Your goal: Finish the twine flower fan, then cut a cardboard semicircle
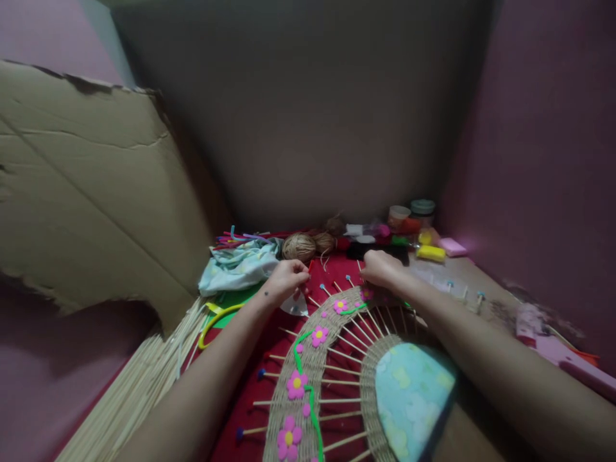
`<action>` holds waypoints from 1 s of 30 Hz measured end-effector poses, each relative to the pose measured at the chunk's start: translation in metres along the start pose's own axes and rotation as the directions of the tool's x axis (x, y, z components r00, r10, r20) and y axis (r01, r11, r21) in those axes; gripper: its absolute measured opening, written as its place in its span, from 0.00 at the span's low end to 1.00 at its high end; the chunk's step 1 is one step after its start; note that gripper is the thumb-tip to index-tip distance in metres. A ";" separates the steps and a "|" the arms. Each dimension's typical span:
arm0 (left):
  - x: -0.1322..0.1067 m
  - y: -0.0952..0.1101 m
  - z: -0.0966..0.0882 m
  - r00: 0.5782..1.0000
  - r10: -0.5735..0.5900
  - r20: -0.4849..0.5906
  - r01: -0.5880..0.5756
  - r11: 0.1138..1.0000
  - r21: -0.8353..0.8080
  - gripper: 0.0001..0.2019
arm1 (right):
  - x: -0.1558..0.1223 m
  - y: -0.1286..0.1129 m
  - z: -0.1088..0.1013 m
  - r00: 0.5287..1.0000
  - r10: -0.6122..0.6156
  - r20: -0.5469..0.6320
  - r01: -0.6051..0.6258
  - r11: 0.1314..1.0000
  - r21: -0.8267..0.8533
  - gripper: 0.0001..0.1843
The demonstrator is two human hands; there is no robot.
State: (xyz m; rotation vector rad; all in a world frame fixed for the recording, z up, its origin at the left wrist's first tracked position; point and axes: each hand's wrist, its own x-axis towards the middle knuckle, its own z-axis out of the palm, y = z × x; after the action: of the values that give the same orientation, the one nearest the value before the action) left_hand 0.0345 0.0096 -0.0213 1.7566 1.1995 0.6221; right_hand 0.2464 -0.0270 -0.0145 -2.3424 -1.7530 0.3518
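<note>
A round woven craft piece [317, 372] lies in front of me on a red cloth [250, 398]. It has a twine ring with pink flowers and green pipe cleaner, a pale blue fabric centre [414, 391], and wooden skewers sticking out like spokes. My left hand [286, 279] is closed in a pinch at the piece's far left edge, by the skewer tips. My right hand [380, 268] is closed at the far edge, near a pink flower. What either hand pinches is too small to see.
A big cardboard sheet [91, 192] leans at the left, with a bundle of skewers [139, 391] below it. At the back lie a crumpled blue cloth [238, 266], twine balls [298, 246], pipe cleaners, small jars [422, 210] and yellow clay [430, 253]. A pink glue gun [553, 350] is at the right.
</note>
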 end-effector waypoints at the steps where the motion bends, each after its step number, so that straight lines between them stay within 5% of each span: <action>1: 0.001 -0.001 0.001 1.000 -0.002 0.006 0.002 1.000 -0.027 0.05 | 0.002 -0.002 0.001 1.000 0.003 0.016 -0.003 1.000 -0.014 0.14; 10: 0.000 0.003 -0.001 0.999 0.054 -0.002 -0.053 0.965 -0.256 0.10 | 0.016 0.002 0.005 0.997 0.045 0.067 -0.047 0.998 0.032 0.12; 23: -0.019 0.023 -0.054 0.986 0.118 -0.119 -0.159 0.883 -0.441 0.09 | 0.005 0.015 -0.049 0.979 0.121 -0.162 -0.079 0.967 0.240 0.09; 30: -0.028 0.033 -0.063 0.980 0.116 -0.164 -0.176 0.886 -0.428 0.10 | 0.000 0.017 -0.031 0.985 0.089 -0.149 -0.036 0.944 0.328 0.07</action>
State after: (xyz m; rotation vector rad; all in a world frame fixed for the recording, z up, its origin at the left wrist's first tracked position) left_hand -0.0112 0.0047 0.0402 1.4390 0.9238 1.0317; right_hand 0.2713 -0.0327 0.0096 -2.1287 -1.4267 0.4121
